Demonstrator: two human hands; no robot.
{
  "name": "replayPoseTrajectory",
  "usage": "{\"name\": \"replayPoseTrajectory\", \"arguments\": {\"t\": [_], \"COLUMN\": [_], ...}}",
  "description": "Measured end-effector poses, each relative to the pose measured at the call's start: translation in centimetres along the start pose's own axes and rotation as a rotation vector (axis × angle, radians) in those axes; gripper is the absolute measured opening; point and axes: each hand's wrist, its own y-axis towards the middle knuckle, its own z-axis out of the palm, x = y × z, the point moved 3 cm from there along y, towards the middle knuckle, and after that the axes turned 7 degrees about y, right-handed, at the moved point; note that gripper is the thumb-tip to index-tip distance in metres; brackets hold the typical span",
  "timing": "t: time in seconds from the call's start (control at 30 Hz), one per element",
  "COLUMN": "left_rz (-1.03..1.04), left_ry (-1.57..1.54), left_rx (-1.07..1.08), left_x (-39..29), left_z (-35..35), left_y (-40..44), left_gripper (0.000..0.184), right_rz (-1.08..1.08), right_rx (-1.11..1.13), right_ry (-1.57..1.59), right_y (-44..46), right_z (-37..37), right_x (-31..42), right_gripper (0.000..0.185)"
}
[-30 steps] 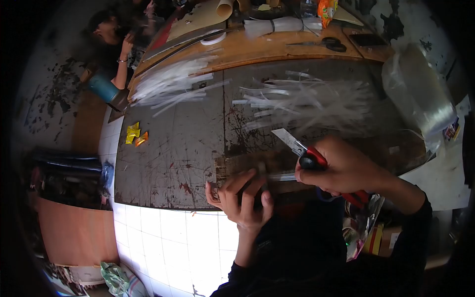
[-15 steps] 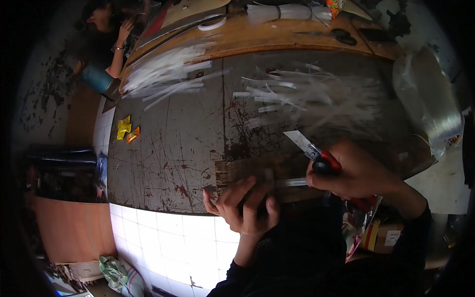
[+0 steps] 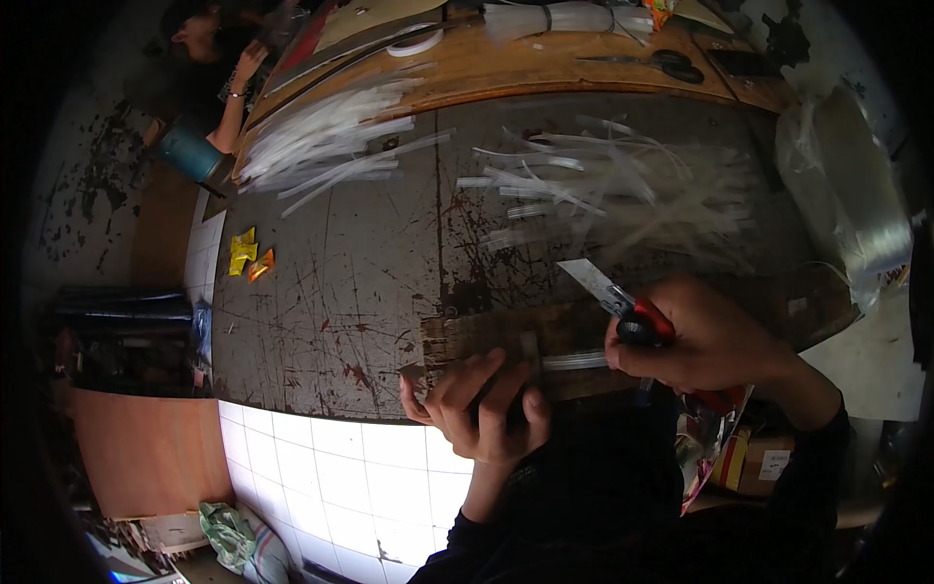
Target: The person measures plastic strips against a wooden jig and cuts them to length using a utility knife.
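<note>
My right hand is closed around a red and black utility knife, its broad blade pointing up and left above the table. Below that hand, a clear plastic strip lies along a worn wooden board at the table's near edge. The strip's right end is hidden under my right hand. My left hand rests at the board's left part with bent fingers apart, just left of the strip. Nothing shows between its fingers. A small translucent piece stands near its fingertips.
Cut plastic strips lie in a left pile and a right pile on the scratched table. Yellow and orange wrappers sit at left. Scissors and a tape roll lie behind. A clear plastic coil stands right. Another person's hand is far left.
The view has shifted slightly. My right hand and the knife sit a little further right and lower, and slightly more of the strip shows. My left hand stays in place.
</note>
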Motion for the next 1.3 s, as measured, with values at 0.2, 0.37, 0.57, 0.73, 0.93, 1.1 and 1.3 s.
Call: {"name": "replayPoseTrajectory", "arguments": {"t": [0.2,0.37,0.57,0.73,0.93,1.1,1.3], "left_rz": [-0.018,0.227,0.251,0.369,0.497,0.47,0.484], "left_ry": [0.003,0.014,0.161,0.263,0.295,0.327,0.341], "left_rx": [0.003,-0.095,0.113,0.177,0.169,0.136,0.124], "left_x": [0.0,-0.7,-1.8,-1.5,-0.9,-1.0,-1.5], "left_z": [0.1,-0.1,0.2,0.0,-0.1,0.0,0.0], "left_y": [-0.1,-0.6,-0.1,-0.6,-0.7,-0.7,-0.4], "left_gripper": [0.017,0.02,0.029,0.033,0.037,0.037,0.039], "right_rz": [0.019,-0.027,0.141,-0.034,0.088,0.418,0.375], "right_rx": [-0.001,0.028,0.091,0.075,-0.14,-0.344,-0.542], "right_ry": [-0.007,-0.026,0.018,-0.206,-0.325,-0.112,-0.05], "right_y": [0.1,0.2,-0.1,-1.8,-8.7,-14.1,-15.5], "right_z": [0.0,0.0,-0.2,-1.5,-7.8,-12.6,-14.0], "right_x": [0.0,0.2,0.9,-1.1,-3.9,-7.2,-8.5], "right_gripper": [0.025,0.025,0.028,0.032,0.03,0.02,0.019]}}
